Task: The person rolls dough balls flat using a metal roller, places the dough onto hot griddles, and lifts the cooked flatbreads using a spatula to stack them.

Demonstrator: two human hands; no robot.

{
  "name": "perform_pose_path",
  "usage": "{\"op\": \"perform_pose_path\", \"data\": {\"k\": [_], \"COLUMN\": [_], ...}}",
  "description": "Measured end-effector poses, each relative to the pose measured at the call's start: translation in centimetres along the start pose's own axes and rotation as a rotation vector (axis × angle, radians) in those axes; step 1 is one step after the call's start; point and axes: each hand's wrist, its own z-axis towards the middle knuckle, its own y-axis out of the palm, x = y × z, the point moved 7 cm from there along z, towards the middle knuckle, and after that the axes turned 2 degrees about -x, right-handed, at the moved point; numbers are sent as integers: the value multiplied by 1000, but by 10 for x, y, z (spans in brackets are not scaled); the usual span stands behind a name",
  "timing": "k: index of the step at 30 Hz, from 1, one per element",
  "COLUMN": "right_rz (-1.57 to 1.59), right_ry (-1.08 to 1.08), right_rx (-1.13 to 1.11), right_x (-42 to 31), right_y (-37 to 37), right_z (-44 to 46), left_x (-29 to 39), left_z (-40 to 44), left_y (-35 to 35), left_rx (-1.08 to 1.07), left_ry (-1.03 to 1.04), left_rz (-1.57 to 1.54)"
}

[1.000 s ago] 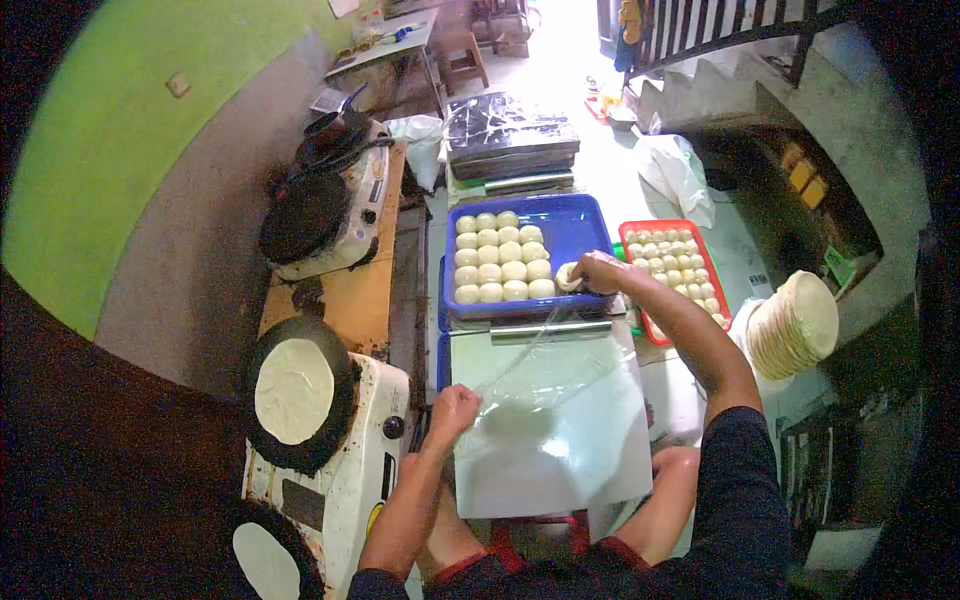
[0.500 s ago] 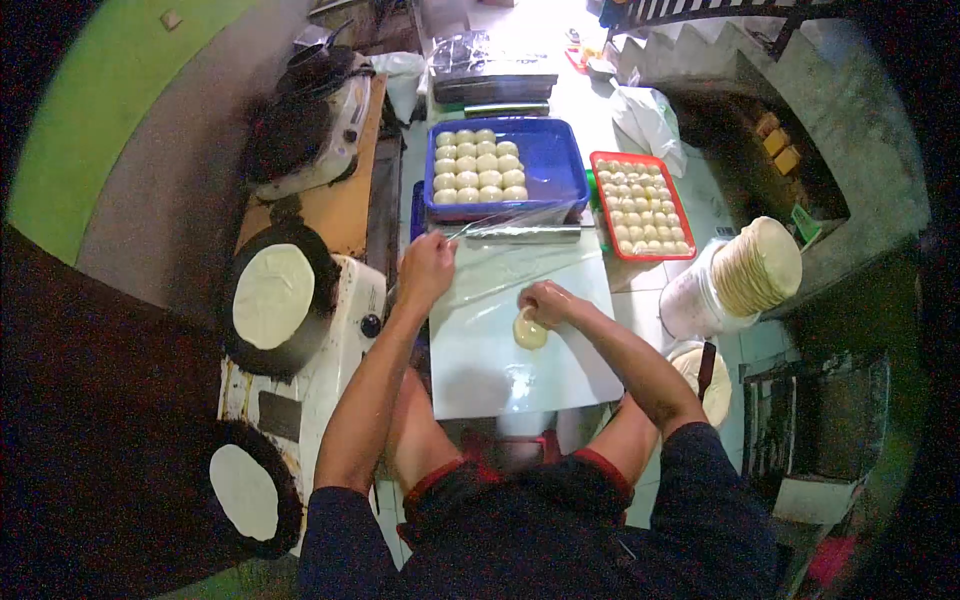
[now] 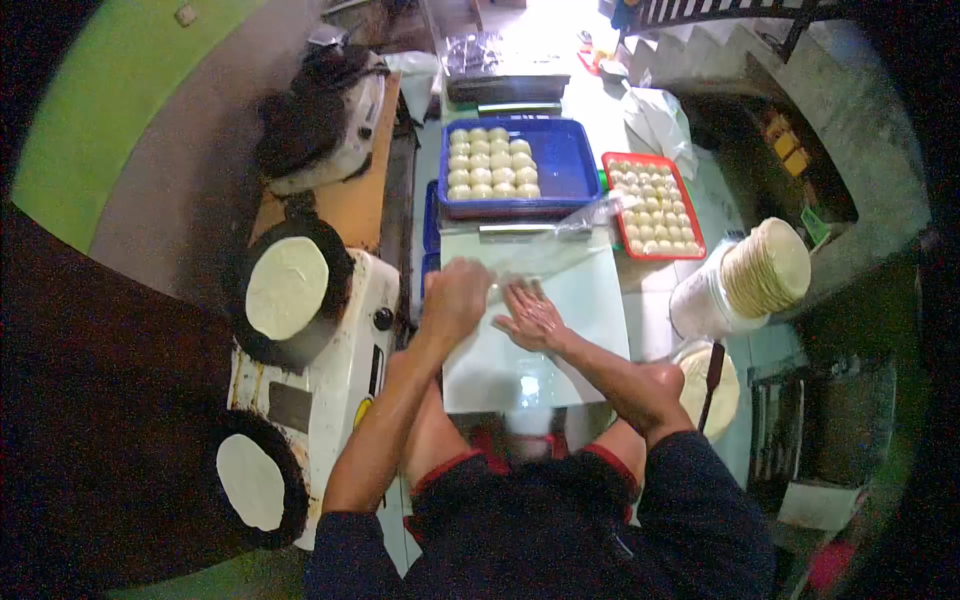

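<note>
My right hand (image 3: 532, 316) lies palm down over the white board (image 3: 540, 370), its shiny fingers spread. Close beside it, my left hand (image 3: 457, 302) is curled and blurred by motion; I cannot make out what its fingers hold. A clear plastic sheet (image 3: 570, 262) stretches behind the hands, and its crumpled end (image 3: 595, 214) reaches toward the red tray. No dough piece shows on the board; anything under the hands is hidden. Beyond the board, a blue tray (image 3: 568, 165) carries rows of round dough balls (image 3: 490, 165).
A red tray (image 3: 694, 190) of smaller dough balls stands at right, near a tall stack of flatbreads (image 3: 770, 268). More flatbreads (image 3: 735, 400) lie below, with a dark spatula (image 3: 713, 375). At left, two pans hold flat dough rounds (image 3: 287, 288) (image 3: 250, 482) on a stove (image 3: 335, 390).
My left hand has come down and nearer my right hand. My right hand has gone from pinching a dough piece to lying flat with spread fingers. The dough piece has gone from view.
</note>
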Motion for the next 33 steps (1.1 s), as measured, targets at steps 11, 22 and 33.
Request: {"op": "perform_pose_path", "data": {"k": [11,22,33], "right_rz": [68,432,-72], "right_ry": [-83,122,13], "right_rx": [107,486,335], "right_x": [-23,222,64], "right_y": [16,-59,-64], "right_z": [-40,-71,92], "left_x": [-4,-9,-23], "left_z": [-47,-126,-180], "left_y": [18,91,205], "left_rx": [117,-65,-362], "left_ry": [12,103,-11], "left_rz": [-151,82,236]}}
